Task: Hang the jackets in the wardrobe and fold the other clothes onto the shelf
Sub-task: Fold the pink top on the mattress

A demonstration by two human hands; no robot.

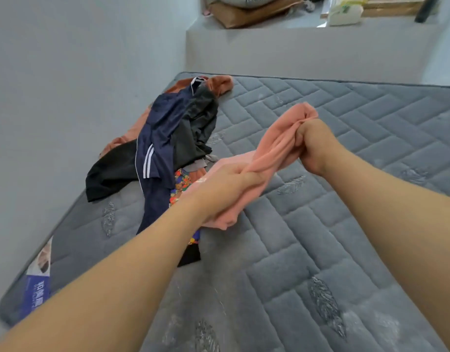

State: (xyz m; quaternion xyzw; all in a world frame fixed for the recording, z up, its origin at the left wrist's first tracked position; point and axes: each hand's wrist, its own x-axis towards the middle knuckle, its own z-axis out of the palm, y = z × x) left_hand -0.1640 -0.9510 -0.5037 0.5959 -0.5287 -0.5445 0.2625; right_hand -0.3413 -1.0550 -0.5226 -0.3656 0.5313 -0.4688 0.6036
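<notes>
A salmon-pink garment [277,146] is bunched and stretched between my two hands above the grey quilted mattress [333,224]. My left hand [226,184] grips its lower end, where a loose fold hangs down. My right hand [312,146] grips its upper end, fingers curled round the cloth. To the left lies a pile of clothes: a navy track jacket with white stripes [157,138], a black garment [117,174], an orange-brown garment [218,85] and a floral-patterned piece [180,184] partly hidden under my left wrist.
A grey wall [66,97] runs along the mattress's left edge. Behind the mattress rises a grey ledge [295,47] carrying a brown cardboard box [244,13] and a white bag [346,13]. A blue label [37,288] sits on the mattress's near left corner.
</notes>
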